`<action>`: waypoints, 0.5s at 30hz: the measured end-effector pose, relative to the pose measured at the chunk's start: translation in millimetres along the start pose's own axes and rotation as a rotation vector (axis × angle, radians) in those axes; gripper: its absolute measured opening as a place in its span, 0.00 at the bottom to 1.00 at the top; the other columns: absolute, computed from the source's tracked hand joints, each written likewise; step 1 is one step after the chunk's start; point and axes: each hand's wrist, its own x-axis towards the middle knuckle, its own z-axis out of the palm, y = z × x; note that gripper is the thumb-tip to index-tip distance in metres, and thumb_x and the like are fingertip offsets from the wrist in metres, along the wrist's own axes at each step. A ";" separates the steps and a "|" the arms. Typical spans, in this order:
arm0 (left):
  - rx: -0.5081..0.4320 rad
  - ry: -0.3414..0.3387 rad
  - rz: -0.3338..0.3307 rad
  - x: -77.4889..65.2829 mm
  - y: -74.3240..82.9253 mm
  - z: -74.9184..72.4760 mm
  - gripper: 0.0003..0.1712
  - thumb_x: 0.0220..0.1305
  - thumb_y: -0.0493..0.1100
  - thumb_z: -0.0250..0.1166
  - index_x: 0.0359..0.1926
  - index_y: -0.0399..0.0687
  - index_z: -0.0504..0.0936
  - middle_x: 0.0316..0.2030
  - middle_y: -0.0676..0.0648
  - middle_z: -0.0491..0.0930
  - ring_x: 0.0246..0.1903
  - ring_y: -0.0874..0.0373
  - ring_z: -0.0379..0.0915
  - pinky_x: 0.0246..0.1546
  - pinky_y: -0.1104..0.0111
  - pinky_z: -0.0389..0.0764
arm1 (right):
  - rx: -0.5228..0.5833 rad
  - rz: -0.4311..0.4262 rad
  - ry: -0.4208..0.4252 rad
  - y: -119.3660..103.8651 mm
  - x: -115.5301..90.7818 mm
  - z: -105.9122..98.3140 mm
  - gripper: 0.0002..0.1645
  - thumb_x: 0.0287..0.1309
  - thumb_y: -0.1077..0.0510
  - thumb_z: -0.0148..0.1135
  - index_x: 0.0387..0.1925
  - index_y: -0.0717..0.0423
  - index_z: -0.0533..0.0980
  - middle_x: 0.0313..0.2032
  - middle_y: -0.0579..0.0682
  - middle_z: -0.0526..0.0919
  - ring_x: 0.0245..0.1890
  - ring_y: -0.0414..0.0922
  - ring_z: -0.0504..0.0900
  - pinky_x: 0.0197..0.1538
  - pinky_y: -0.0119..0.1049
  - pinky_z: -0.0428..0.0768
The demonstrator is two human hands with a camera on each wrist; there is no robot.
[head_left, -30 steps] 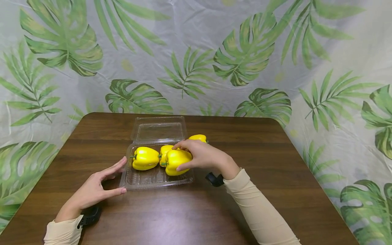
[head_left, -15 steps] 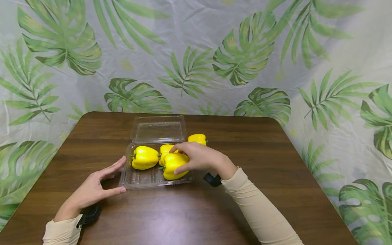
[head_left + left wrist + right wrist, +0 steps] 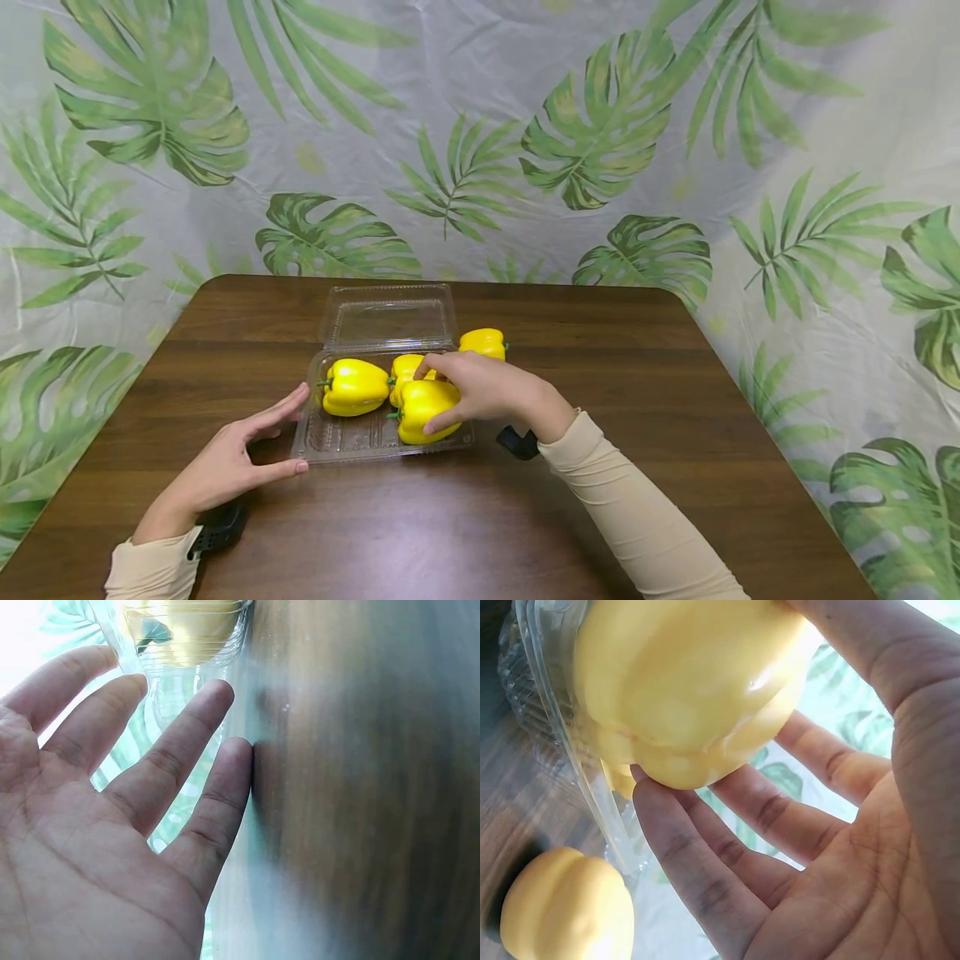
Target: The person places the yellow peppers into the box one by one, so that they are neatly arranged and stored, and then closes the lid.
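My right hand (image 3: pixel 491 385) grips a yellow bell pepper (image 3: pixel 424 410) low in the front right part of a clear plastic clamshell box (image 3: pixel 341 455). In the right wrist view its thumb and fingers lie around that bell pepper (image 3: pixel 686 682); whether it touches the box floor is hidden. Two more yellow bell peppers sit in the box, one at the left (image 3: pixel 354 388) and one behind the held pepper (image 3: pixel 403 368), partly covered. Beside the box's left edge is my left hand (image 3: pixel 228 462), fingers spread and fairly straight, fingertips at the rim.
Folded back behind the box lies its clear lid (image 3: pixel 390 317). Another yellow bell pepper (image 3: pixel 483 342) rests on the brown wooden table (image 3: pixel 600 358), just right of the box and behind my right hand. A leaf-patterned cloth (image 3: pixel 465 167) hangs beyond the table's far edge.
My right hand has brought the held bell pepper slightly down and left, toward the front of the box. The left hand has stayed at the box's edge.
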 end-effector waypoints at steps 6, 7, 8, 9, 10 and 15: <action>-0.006 0.005 0.008 0.0 0.3 0.1 0.55 0.61 0.48 0.82 0.84 0.58 0.64 0.81 0.46 0.66 0.63 0.84 0.71 0.60 0.89 0.69 | -0.054 -0.011 0.015 -3.9 2.0 2.6 0.40 0.54 0.40 0.84 0.62 0.51 0.75 0.58 0.52 0.86 0.59 0.50 0.83 0.66 0.44 0.81; -0.006 0.003 0.006 -0.1 0.6 0.0 0.55 0.61 0.48 0.82 0.84 0.58 0.64 0.81 0.46 0.66 0.63 0.85 0.71 0.60 0.89 0.69 | -0.066 -0.010 0.017 -4.5 2.3 3.5 0.40 0.54 0.40 0.84 0.61 0.50 0.75 0.58 0.52 0.86 0.59 0.49 0.83 0.65 0.44 0.82; -0.006 0.003 0.005 -0.2 0.8 0.0 0.55 0.61 0.48 0.82 0.84 0.58 0.64 0.81 0.46 0.66 0.63 0.85 0.71 0.60 0.88 0.69 | -0.079 -0.010 0.019 -5.0 2.6 4.4 0.41 0.53 0.39 0.85 0.60 0.50 0.75 0.57 0.51 0.86 0.59 0.49 0.83 0.64 0.43 0.82; -0.006 0.002 0.003 -0.3 1.0 0.0 0.55 0.61 0.48 0.82 0.84 0.58 0.64 0.81 0.46 0.66 0.63 0.85 0.71 0.60 0.88 0.69 | -0.092 -0.010 0.020 -5.6 2.7 5.3 0.41 0.52 0.38 0.85 0.60 0.49 0.74 0.57 0.51 0.86 0.58 0.49 0.84 0.63 0.43 0.83; -0.006 0.001 0.000 -0.4 1.2 -0.1 0.54 0.61 0.48 0.82 0.84 0.58 0.64 0.81 0.46 0.66 0.63 0.85 0.71 0.60 0.88 0.69 | -0.104 -0.011 0.022 -6.2 3.0 6.0 0.42 0.51 0.37 0.85 0.59 0.49 0.74 0.56 0.51 0.86 0.57 0.49 0.84 0.62 0.44 0.83; -0.002 -0.001 -0.016 -0.7 1.8 -0.1 0.54 0.61 0.49 0.82 0.84 0.60 0.64 0.81 0.47 0.66 0.63 0.83 0.72 0.60 0.88 0.69 | -0.142 -0.006 0.023 -8.2 3.0 8.7 0.43 0.49 0.35 0.85 0.58 0.48 0.73 0.54 0.51 0.86 0.55 0.49 0.84 0.57 0.43 0.84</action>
